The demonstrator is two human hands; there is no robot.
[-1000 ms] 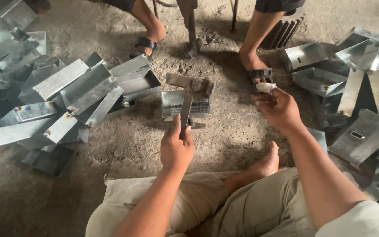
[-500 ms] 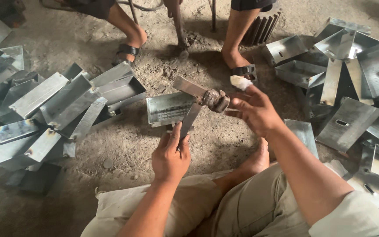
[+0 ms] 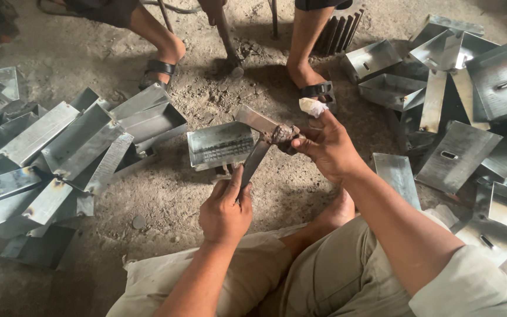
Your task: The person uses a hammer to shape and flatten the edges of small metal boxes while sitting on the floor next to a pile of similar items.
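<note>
Left hand: person's left hand (image 3: 225, 209) is closed around the lower end of a narrow flat grey metal strip (image 3: 256, 159), thumb laid along it, holding it tilted up and to the right above the lap.
Right hand: right hand (image 3: 328, 145) is clamped on a dark rusty hammer head (image 3: 283, 134), fingers curled about it; one finger is wrapped in a white cloth bandage (image 3: 312, 107).
Strip: its upper end meets the hammer head; whether the two touch cannot be told for sure.
Second piece: a short flat grey metal plate (image 3: 256, 119) juts up and left from the hammer head, just beside the top of the strip.
Box in front: an open rectangular grey sheet-metal box (image 3: 220, 145) lies on the dirt floor (image 3: 165, 194) just beyond the hands, its inside scorched with dark lines.
Left pile: a heap of long grey sheet-metal boxes and channels (image 3: 66, 147) lies to the left, well apart from the hands.
Right pile: more grey sheet-metal boxes with slotted faces (image 3: 459, 100) are stacked to the right; one flat sheet (image 3: 397, 176) lies near the right forearm.
Seat: the person sits on a pale cloth cushion (image 3: 154, 282), legs in khaki trousers (image 3: 335, 276), a bare foot (image 3: 338, 214) showing between the arms.
Other person: two legs in dark sandals (image 3: 318, 91) stand at the top, beside a metal rod (image 3: 227, 41) planted in the floor.
</note>
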